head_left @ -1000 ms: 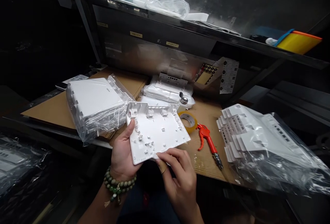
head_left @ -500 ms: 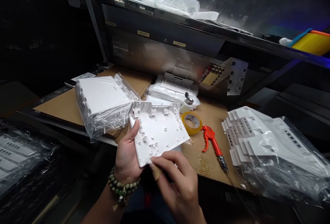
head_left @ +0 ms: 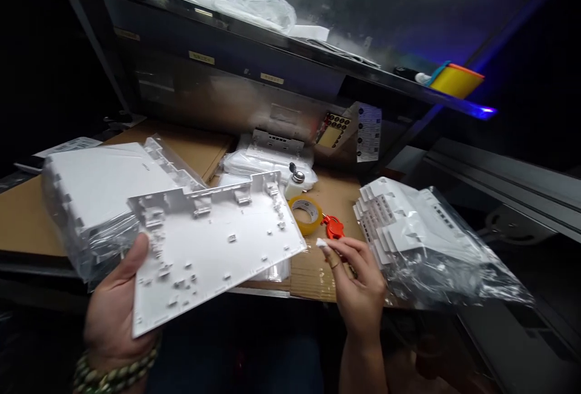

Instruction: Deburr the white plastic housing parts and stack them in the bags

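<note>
My left hand (head_left: 120,300) grips a white plastic housing panel (head_left: 213,249) by its left edge, thumb on the inner face. That face shows small clips and posts, with a raised notched rim along the far side. My right hand (head_left: 358,279) is apart from the panel, to its right, fingers pinched together. A small white wad (head_left: 321,242), perhaps tissue or cloth, pokes out at the fingertips. Tan tape wraps one of those fingers. Just beyond that hand lies a red air blow gun (head_left: 334,226), partly hidden. Near it is a roll of yellowish tape (head_left: 305,215).
Bagged white panels (head_left: 95,182) are stacked at left on cardboard (head_left: 181,146). More bagged panels (head_left: 399,218) lie at right. A pump bottle (head_left: 295,183) stands before a pile of clear plastic bags (head_left: 240,164). A metal shelf (head_left: 254,31) runs overhead.
My right hand has left the panel's near edge and moved right, showing the white wad. The panel in my left hand has come closer and left. The view has shifted.
</note>
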Available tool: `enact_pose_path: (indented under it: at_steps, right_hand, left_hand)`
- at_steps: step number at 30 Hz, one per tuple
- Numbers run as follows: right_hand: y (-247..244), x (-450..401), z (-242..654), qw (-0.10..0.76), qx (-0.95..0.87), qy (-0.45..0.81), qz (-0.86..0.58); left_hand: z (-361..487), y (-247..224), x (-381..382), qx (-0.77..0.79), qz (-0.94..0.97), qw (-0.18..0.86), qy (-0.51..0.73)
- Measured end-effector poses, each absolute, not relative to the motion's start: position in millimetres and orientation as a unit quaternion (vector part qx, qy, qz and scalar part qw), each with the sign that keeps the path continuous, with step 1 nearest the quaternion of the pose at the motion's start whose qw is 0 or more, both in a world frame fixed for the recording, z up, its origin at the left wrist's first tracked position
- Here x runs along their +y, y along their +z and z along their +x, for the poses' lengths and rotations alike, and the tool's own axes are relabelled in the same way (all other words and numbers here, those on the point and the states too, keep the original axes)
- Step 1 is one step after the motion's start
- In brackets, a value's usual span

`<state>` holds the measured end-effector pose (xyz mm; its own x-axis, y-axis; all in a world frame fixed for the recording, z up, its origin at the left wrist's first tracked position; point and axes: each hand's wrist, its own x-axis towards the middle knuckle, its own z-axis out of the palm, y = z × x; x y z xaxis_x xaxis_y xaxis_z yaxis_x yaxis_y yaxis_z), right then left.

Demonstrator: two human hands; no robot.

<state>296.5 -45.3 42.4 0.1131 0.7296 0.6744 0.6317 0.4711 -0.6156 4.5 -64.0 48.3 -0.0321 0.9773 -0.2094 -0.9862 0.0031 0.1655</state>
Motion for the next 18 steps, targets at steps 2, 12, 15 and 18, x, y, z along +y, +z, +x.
enact_pose_path:
  at_steps: [2, 12, 15, 18]
  right_hand:
    - [40.3, -44.8, 298.3, 0.522, -0.692, 0.064, -0.495]
    - [25.3, -47.0, 297.1, 0.489, -0.735, 0.071, -0.465]
    - [25.8, -36.0, 303.5, 0.477, -0.726, 0.051, -0.493]
    - [39.8, -26.3, 303.1, 0.524, -0.693, 0.050, -0.493]
  left_hand:
    - [2.5, 46.8, -64.9, 0.156, -0.037, 0.690, 0.706]
    - [-5.7, 28.4, -66.5, 0.203, -0.023, 0.684, 0.700]
    - [-9.4, 24.7, -68.9, 0.195, -0.009, 0.698, 0.689]
    - [-18.2, 13.0, -72.1, 0.190, -0.012, 0.745, 0.640]
